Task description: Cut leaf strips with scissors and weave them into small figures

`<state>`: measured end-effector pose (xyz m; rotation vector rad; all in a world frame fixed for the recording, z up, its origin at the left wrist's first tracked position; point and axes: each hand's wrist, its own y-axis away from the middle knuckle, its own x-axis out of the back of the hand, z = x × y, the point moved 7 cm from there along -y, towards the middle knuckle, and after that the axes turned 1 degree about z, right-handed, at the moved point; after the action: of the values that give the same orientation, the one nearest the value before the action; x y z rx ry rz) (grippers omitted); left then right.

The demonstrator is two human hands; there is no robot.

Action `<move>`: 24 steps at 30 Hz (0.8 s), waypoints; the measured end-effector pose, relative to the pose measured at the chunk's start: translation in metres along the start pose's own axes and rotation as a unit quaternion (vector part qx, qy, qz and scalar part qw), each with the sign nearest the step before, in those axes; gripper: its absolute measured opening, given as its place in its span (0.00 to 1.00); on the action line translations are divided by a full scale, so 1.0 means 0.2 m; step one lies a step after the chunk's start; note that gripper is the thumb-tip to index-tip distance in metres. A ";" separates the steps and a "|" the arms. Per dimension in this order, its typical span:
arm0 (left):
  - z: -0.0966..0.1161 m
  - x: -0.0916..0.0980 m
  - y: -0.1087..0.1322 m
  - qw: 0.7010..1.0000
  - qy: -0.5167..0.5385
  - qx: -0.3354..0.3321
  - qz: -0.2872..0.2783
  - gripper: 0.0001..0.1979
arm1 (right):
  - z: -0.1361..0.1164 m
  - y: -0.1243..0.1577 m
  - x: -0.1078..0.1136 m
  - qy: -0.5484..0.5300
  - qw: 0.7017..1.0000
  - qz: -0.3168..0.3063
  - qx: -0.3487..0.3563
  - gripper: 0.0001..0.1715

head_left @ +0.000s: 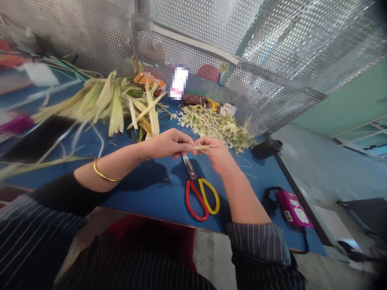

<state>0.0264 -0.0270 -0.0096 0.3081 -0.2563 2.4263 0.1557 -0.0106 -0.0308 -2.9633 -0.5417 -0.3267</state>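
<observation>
My left hand and my right hand meet above the blue table, fingertips pinched together. Between them runs a thin pale strip of corn husk, gripped by both hands; its far end is hidden by my fingers. Just below them lies a pair of scissors with one red and one yellow handle, blades pointing away from me. Left of my hands is a pile of wide dried corn husks. Beyond my right hand lies a heap of shredded husk scraps.
The blue table ends at a perforated metal screen behind. A black cylinder and a magenta box with a black cord lie at the right. At left is a dark flat panel. An orange packet sits behind the husks.
</observation>
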 end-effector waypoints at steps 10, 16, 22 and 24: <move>-0.21 0.06 -0.01 0.938 0.214 0.152 0.224 0.07 | -0.08 0.06 -0.06 0.203 0.952 0.186 0.136 0.07; -0.27 0.03 -0.02 0.939 0.203 0.146 0.237 0.08 | -0.18 0.10 -0.13 0.333 0.897 0.149 0.248 0.11; -0.28 -0.02 -0.02 0.884 0.383 0.210 0.166 0.04 | -0.15 0.09 -0.06 0.268 0.918 0.202 0.209 0.08; -0.28 -0.03 -0.01 0.869 0.416 0.221 0.151 0.04 | -0.14 0.09 -0.03 0.220 0.933 0.219 0.181 0.05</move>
<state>0.0238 -0.0135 -0.0641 -0.6410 0.6892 2.6485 0.1512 -0.0344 -0.0067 -2.4439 0.1068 -0.7218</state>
